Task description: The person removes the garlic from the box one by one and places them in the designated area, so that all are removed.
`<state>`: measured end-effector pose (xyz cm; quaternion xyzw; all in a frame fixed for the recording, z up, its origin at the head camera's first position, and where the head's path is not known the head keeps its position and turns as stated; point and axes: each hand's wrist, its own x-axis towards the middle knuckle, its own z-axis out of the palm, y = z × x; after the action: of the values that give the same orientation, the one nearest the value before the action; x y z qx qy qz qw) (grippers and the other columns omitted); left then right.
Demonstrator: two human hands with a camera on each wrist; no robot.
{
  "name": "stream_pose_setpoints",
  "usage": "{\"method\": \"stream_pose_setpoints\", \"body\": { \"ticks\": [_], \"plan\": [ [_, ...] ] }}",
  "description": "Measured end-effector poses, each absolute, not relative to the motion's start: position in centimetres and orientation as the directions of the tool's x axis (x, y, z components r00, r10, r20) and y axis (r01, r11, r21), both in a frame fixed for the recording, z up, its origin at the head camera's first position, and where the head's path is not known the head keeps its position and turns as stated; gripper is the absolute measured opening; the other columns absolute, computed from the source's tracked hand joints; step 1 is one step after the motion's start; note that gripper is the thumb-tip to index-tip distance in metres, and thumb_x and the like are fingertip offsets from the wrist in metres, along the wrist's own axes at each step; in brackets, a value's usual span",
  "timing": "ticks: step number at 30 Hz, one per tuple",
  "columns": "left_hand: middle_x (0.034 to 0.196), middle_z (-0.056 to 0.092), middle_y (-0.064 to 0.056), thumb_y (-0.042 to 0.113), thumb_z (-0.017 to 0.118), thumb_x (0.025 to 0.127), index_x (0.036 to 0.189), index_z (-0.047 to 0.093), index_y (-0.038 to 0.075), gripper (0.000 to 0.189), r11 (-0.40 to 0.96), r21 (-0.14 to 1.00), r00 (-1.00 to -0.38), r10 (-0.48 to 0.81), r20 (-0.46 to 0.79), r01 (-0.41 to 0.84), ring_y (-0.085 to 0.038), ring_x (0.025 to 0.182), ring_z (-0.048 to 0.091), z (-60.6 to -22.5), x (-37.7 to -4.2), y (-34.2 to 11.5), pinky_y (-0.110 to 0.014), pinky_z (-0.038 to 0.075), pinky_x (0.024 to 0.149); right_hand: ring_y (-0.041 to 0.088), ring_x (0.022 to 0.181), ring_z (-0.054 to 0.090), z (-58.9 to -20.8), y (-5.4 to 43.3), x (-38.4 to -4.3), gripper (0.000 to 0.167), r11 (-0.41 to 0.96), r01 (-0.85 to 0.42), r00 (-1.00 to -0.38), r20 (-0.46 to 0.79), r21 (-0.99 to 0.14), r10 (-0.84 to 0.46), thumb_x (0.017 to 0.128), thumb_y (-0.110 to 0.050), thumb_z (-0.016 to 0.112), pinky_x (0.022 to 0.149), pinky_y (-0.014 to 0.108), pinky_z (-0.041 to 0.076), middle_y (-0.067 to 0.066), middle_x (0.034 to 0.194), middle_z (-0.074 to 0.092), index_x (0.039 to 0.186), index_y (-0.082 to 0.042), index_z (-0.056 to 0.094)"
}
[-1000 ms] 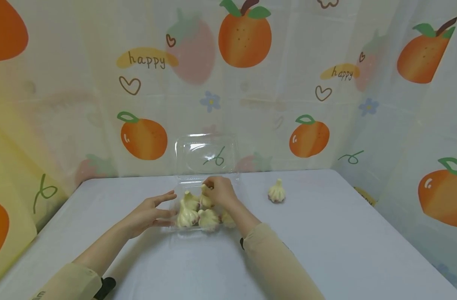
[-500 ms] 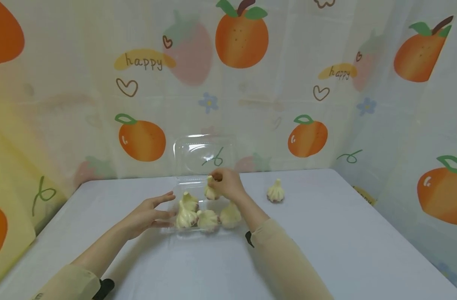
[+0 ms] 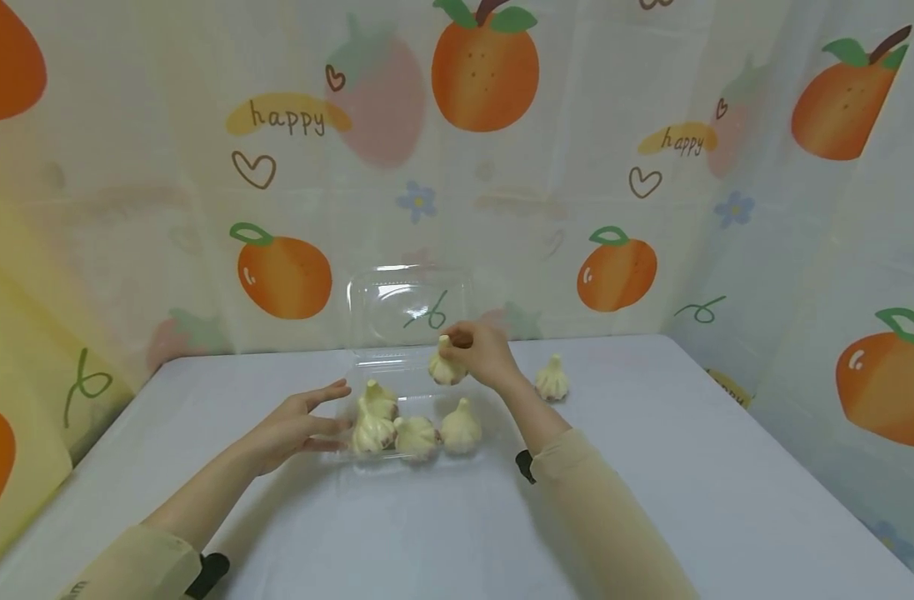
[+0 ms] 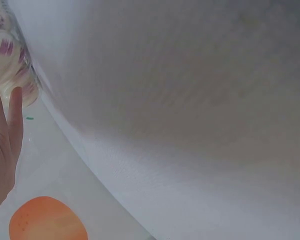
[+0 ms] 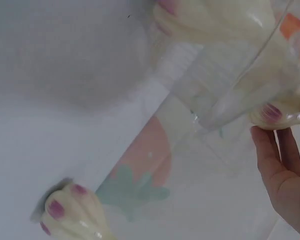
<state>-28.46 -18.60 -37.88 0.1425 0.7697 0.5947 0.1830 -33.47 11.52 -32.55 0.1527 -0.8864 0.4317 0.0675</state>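
A clear plastic clamshell box (image 3: 427, 465) stands on the table with its lid (image 3: 412, 308) raised at the back. Several garlic bulbs lie inside, among them one at the front middle (image 3: 417, 438) and one at the front right (image 3: 461, 428). My right hand (image 3: 488, 354) pinches another garlic bulb (image 3: 447, 364) by its stem, above the box's back right part; the right wrist view shows this bulb (image 5: 272, 115) at the fingertips. Beside the box's left wall, my left hand (image 3: 295, 429) has its fingers extended, touching the wall or very near it.
A lone garlic bulb (image 3: 552, 379) sits on the white tabletop (image 3: 651, 500), to the right of the box. Behind the table's back edge hangs a curtain (image 3: 531, 192) printed with fruit, and it continues along both sides.
My right hand has lifted a garlic bulb from among the others in the box and carried it up and to the right. The left hand has hardly moved.
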Motion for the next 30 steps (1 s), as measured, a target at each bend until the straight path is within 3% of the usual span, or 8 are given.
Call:
{"method": "stream_pose_setpoints", "body": {
  "ticks": [7,22,30],
  "plan": [
    [0.169,-0.001,-0.014,0.004,0.061,0.092,0.155,0.021,-0.005,0.074,0.254,0.967,-0.895,0.431,-0.113,0.0,-0.046,0.148,0.024,-37.8,-28.4,-18.6,-0.038,0.06,0.097,0.028,0.112,0.069,-32.3,13.0,-33.5,0.029,0.599,-0.332,-0.943,0.251,-0.729,-0.218,0.09,-0.021,0.072,0.098,0.044,0.058,0.012,0.115,0.074,0.116,-0.01,0.07],
    [0.168,0.001,-0.015,0.005,0.062,0.092,0.154,0.022,-0.005,0.075,0.247,0.969,-0.893,0.438,-0.1,0.013,-0.044,0.145,0.033,-37.7,-28.2,-18.3,-0.039,0.061,0.096,0.028,0.111,0.069,-32.0,16.7,-34.0,0.029,0.599,-0.332,-0.941,0.296,-0.729,-0.161,0.089,-0.021,0.073,0.091,0.04,0.06,0.012,0.116,0.074,0.117,-0.013,0.07],
    [0.168,0.001,-0.015,0.005,0.06,0.093,0.154,0.022,-0.005,0.073,0.253,0.968,-0.896,0.431,-0.105,0.008,-0.045,0.145,0.032,-37.7,-28.1,-18.3,-0.038,0.06,0.096,0.032,0.113,0.068,-31.2,19.5,-34.2,0.033,0.621,-0.299,-0.946,0.313,-0.725,-0.09,0.091,-0.022,0.071,0.099,0.046,0.058,0.017,0.119,0.072,0.121,-0.007,0.068]
  ]
}}
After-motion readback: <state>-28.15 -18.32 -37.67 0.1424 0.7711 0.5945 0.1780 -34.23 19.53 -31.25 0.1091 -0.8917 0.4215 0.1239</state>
